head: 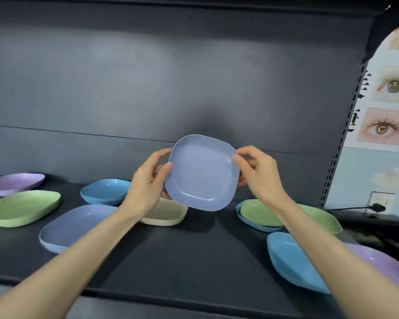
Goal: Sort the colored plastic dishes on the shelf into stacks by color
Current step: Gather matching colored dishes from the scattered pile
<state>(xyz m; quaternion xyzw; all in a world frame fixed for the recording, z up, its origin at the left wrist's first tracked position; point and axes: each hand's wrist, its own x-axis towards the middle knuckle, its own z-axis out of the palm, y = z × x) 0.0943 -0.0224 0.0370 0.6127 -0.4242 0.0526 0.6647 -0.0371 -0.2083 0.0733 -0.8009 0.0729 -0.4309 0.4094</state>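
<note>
You hold the periwinkle dish (202, 172) in the air above the shelf (194, 254), tilted so its hollow faces you. Your left hand (148, 183) grips its left edge, thumb on the rim in front and fingers curled behind. Your right hand (260, 173) pinches the right edge the same way, thumb in front and fingers bent round the back.

Just below the held dish a beige dish (166, 214) lies on the shelf, partly hidden by your left wrist. To the left lie a blue dish (105, 191), a larger periwinkle plate (72, 226) nearer you, a green plate (21, 207) and, far left, a lilac plate (14, 183).

On the right, a small green dish (259, 212) sits nested in a blue one. Behind your right forearm lies another green dish (327, 218). Nearer you, a big blue plate (293, 259) lies just beside a lilac dish (382, 263); whether they touch is hidden by your arm. Past the shelf's right end hangs a poster (387, 107) of eyes.
</note>
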